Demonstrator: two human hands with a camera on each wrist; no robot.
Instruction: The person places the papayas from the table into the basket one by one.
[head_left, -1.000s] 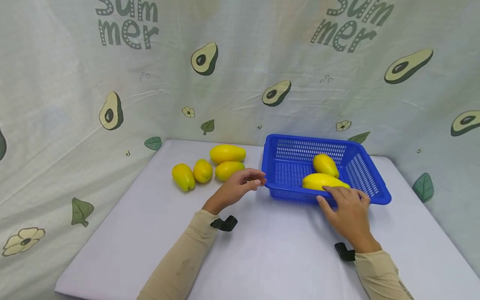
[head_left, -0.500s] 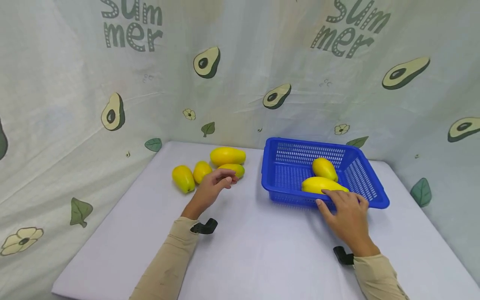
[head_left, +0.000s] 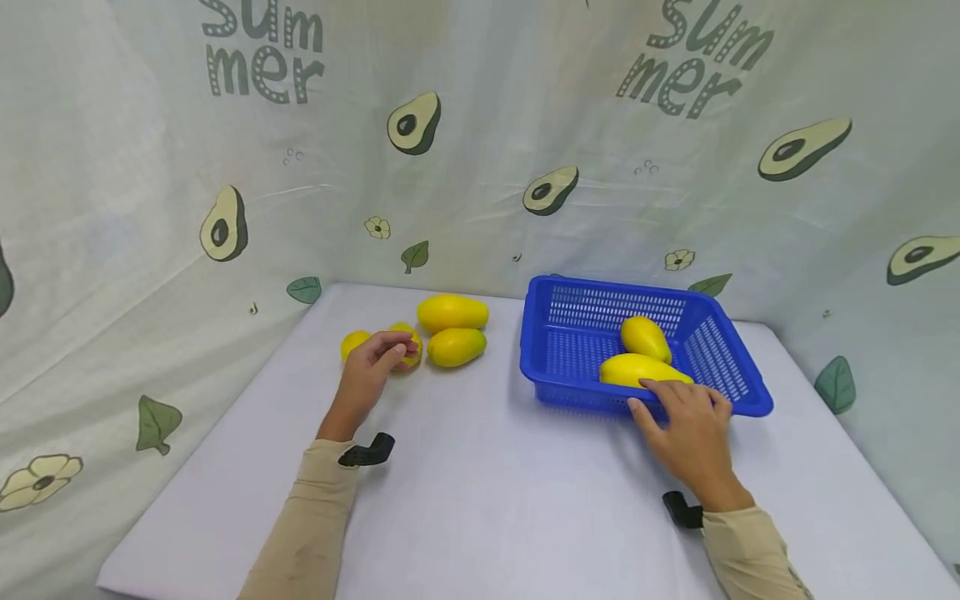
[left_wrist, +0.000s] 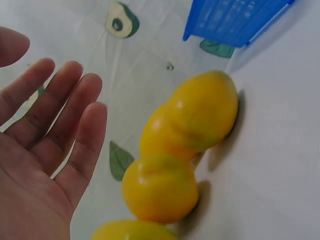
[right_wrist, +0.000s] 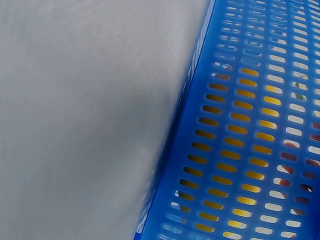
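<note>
My left hand (head_left: 371, 375) hovers over the left group of fruit, its fingers loosely bent and nothing held. In the left wrist view its fingers (left_wrist: 90, 135) are spread beside smooth yellow fruits with greenish ends. One of these, a yellow fruit (head_left: 457, 347), lies to the hand's right; a longer yellow fruit (head_left: 452, 312) is behind it. Two others are partly hidden by the hand. My right hand (head_left: 693, 433) grips the front rim of a blue plastic basket (head_left: 551, 390), fingers over the top and thumb outside. Inside lie a long yellow fruit (head_left: 637, 369) and a smaller yellow fruit (head_left: 646, 338).
A white-covered table (head_left: 495, 500) carries everything. Behind it and along both sides hangs a pale curtain (head_left: 480, 150) printed with avocados and leaves. In the right wrist view the slotted basket wall (right_wrist: 240, 130) shows yellow fruit through its holes.
My left hand has moved left from beside the basket, past the right-hand fruits, to the left ones. The right hand stays on the basket rim; the fruits in the basket keep their places.
</note>
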